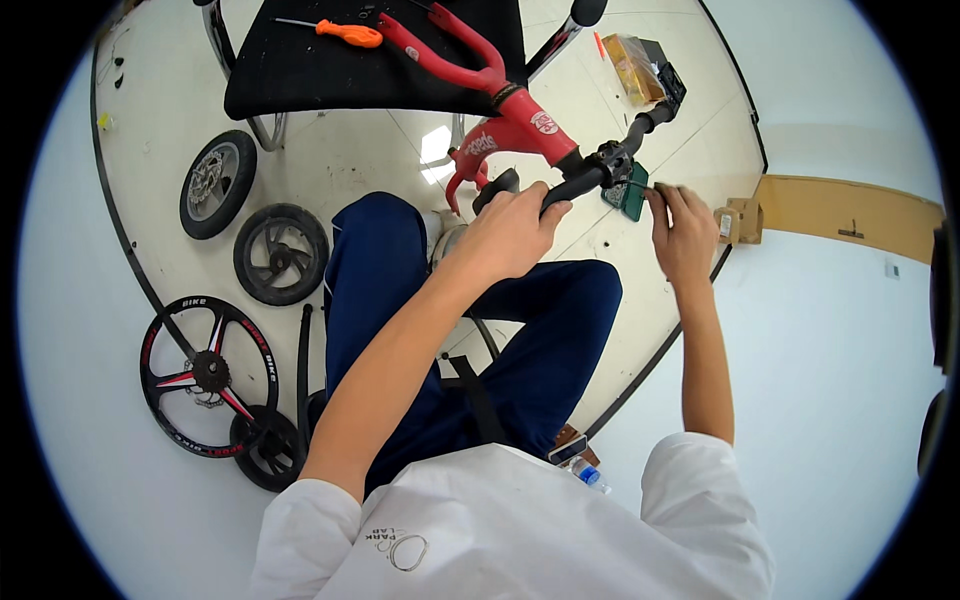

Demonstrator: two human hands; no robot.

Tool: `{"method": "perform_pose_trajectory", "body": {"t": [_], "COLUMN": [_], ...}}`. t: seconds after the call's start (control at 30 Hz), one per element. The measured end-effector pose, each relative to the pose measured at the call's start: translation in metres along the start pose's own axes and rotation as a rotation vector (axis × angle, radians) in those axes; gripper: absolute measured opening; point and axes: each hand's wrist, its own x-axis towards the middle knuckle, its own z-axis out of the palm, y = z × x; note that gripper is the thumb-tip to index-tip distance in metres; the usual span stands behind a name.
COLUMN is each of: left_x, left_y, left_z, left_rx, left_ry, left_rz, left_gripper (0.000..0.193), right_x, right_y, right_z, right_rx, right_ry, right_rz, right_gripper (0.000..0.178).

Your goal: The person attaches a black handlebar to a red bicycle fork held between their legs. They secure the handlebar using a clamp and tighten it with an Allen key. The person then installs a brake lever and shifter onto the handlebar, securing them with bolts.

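A small red bike frame (520,125) leans with its fork on the black seat of a chair, its handlebar end toward me. My left hand (510,232) is closed round the near grip of the black handlebar (580,183). Beyond it, my right hand (683,230) pinches the outer end of a thin dark rod (634,185), which looks like a hex key. The rod's other end meets the stem clamp (612,160) at the middle of the bar; fingers hide part of it. A dark green case (628,195) lies on the floor below the clamp.
The black chair seat (290,75) carries an orange screwdriver (345,33) and small parts. Several wheels lie at left, including a black wheel (281,255) and a larger spoked one (210,372). Boxes (632,68) stand far right; a bottle (588,474) is beside my hip.
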Motion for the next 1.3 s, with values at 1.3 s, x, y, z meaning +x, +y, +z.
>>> {"method": "perform_pose_trajectory", "body": {"t": [1.3], "left_x": [0.009], "left_y": [-0.011], "left_z": [-0.002], "left_rx": [0.096], "left_ry": [-0.021], "left_rz": [0.289], "left_gripper": [0.028], "right_x": [0.042], "right_y": [-0.109], "right_z": [0.033], "right_rx": [0.451], "right_ry": [0.126], "right_rz": [-0.047], "right_gripper": [0.016]}}
